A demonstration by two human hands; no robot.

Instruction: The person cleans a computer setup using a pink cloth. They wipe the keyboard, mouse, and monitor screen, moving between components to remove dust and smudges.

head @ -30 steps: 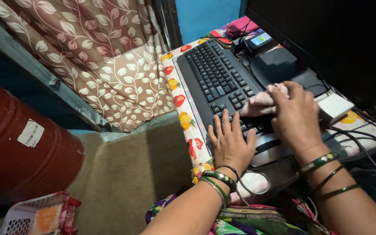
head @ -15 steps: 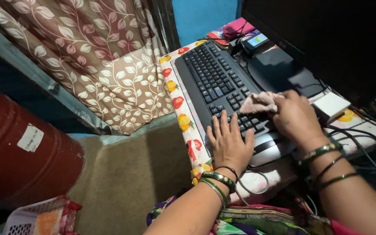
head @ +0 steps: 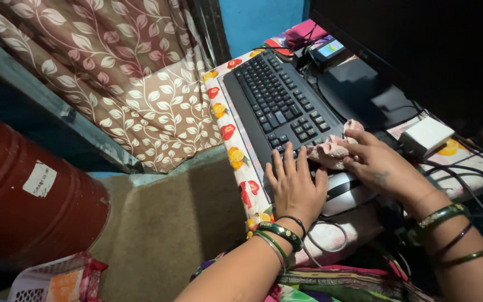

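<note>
The left hand (head: 293,184) lies flat on the near end of the black keyboard (head: 278,103), its fingers spread open and gripping nothing; the right hand (head: 380,165) presses a small pink cloth (head: 331,148) on the near right corner of the keyboard, its fingers curled around the cloth; the keyboard rests on a tablecloth with a fruit pattern (head: 233,142); a white box (head: 426,136) stands just beside the right hand, under a dark monitor (head: 420,50); a red barrel (head: 23,207) stands well apart at the left, near a leaf-patterned curtain (head: 124,72).
</note>
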